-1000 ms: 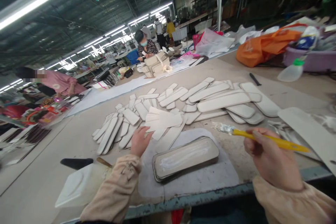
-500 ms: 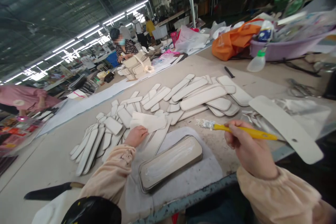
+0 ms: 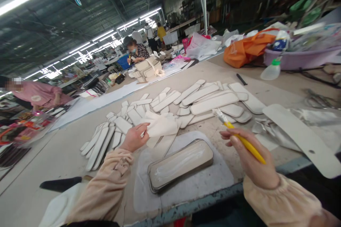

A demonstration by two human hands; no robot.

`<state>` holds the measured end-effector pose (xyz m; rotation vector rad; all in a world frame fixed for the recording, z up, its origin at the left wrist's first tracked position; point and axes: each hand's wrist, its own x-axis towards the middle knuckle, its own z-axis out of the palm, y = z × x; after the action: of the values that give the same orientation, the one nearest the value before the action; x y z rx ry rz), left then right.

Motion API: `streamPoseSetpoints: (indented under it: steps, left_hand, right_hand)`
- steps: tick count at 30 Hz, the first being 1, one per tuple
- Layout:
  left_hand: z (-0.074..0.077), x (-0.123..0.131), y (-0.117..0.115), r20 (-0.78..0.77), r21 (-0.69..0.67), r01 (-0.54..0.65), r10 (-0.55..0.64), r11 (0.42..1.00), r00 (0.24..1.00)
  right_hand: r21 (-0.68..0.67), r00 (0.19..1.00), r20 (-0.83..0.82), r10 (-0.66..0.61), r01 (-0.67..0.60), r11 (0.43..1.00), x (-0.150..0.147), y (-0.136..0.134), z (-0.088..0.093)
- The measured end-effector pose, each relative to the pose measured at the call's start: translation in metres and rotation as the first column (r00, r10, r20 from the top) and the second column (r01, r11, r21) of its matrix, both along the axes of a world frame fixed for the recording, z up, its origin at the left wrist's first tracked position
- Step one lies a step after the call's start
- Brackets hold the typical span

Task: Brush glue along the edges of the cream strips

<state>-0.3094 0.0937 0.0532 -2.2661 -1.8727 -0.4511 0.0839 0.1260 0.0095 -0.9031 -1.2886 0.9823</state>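
Brush [image 3: 247, 144] with a yellow handle is sitting in the right hand [image 3: 255, 159], its fingers closing firmly round the handle and its whitened bristles pointing away. The left hand [image 3: 134, 138] is holding its thumb and fingers slightly apart beside thin pale sheets [image 3: 163, 125]; whether it is gripping one, I cannot tell. Nearer the table edge [image 3: 183, 205], a stack of strips [image 3: 181, 165] is lying on white paper [image 3: 221, 179], its top piece showing white streaks.
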Motion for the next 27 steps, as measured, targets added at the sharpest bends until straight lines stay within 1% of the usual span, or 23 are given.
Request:
streamPoseSetpoints:
  steps: [1,3,4,6,8,10,11,12,13,15,17,18,19,21,24,26,27]
  left_hand:
    - [0.016,0.009,-0.009,0.016,-0.01,0.021,-0.021,1.0,1.0]
    - [0.047,0.034,-0.029,0.09,-0.1,0.091,-0.082,0.991,0.993]
    - [0.059,0.048,-0.039,0.124,-0.158,0.13,-0.111,0.979,0.986]
    - [0.077,0.077,-0.06,0.175,-0.256,0.241,-0.2,0.936,0.964]
    - [0.082,0.101,-0.078,0.247,-0.34,0.342,-0.268,0.876,0.931]
    - [0.078,0.118,-0.094,0.343,-0.404,0.407,-0.277,0.819,0.898]
    - [0.073,0.124,-0.101,0.405,-0.424,0.423,-0.25,0.801,0.879]
    - [0.067,0.128,-0.108,0.477,-0.441,0.43,-0.2,0.788,0.856]
    - [0.06,0.131,-0.115,0.555,-0.454,0.423,-0.123,0.784,0.823]
    - [0.043,0.134,-0.131,0.695,-0.476,0.381,0.074,0.793,0.715]
    - [0.026,0.135,-0.148,0.778,-0.506,0.318,0.265,0.802,0.569]
    - [0.018,0.134,-0.156,0.8,-0.519,0.284,0.34,0.806,0.494]
    - [0.01,0.133,-0.164,0.811,-0.529,0.247,0.399,0.812,0.427]
    - [-0.003,0.127,-0.174,0.811,-0.55,0.151,0.482,0.822,0.331]
    - [-0.016,0.111,-0.175,0.8,-0.557,-0.021,0.543,0.83,0.256]
    - [-0.021,0.099,-0.166,0.797,-0.548,-0.117,0.56,0.828,0.226]
    - [-0.024,0.093,-0.16,0.795,-0.539,-0.159,0.562,0.827,0.228]
  right_hand:
    - [0.029,0.999,0.0,0.033,-0.033,0.999,-0.003,-0.003,0.0]
    - [0.05,0.991,-0.037,0.13,-0.129,0.99,-0.009,-0.009,0.003]
    - [0.055,0.979,-0.059,0.193,-0.19,0.98,-0.011,-0.013,0.005]
    - [0.075,0.944,-0.094,0.316,-0.31,0.948,-0.016,-0.022,0.011]
    - [0.08,0.916,-0.09,0.392,-0.386,0.919,-0.021,-0.034,0.018]
    - [0.026,0.916,-0.053,0.397,-0.396,0.918,-0.024,-0.046,0.021]
    - [-0.014,0.926,-0.026,0.376,-0.376,0.926,-0.025,-0.052,0.022]
    - [-0.055,0.94,-0.001,0.341,-0.341,0.939,-0.026,-0.057,0.022]
    - [-0.089,0.956,0.019,0.294,-0.291,0.953,-0.027,-0.06,0.021]
    - [-0.13,0.984,0.034,0.174,-0.168,0.977,-0.028,-0.062,0.017]
    - [-0.152,0.997,0.032,0.077,-0.071,0.986,-0.03,-0.058,0.011]
    - [-0.156,0.998,0.036,0.05,-0.044,0.987,-0.03,-0.054,0.007]
    - [-0.156,0.998,0.046,0.038,-0.031,0.987,-0.031,-0.05,0.004]
    - [-0.146,0.995,0.093,0.032,-0.018,0.989,-0.032,-0.041,-0.003]
    - [-0.096,0.972,0.233,0.021,0.001,0.995,-0.034,-0.031,-0.011]
    - [-0.051,0.932,0.361,0.029,-0.012,0.999,-0.035,-0.027,-0.014]
    - [-0.031,0.905,0.425,0.033,-0.022,0.999,-0.036,-0.025,-0.016]
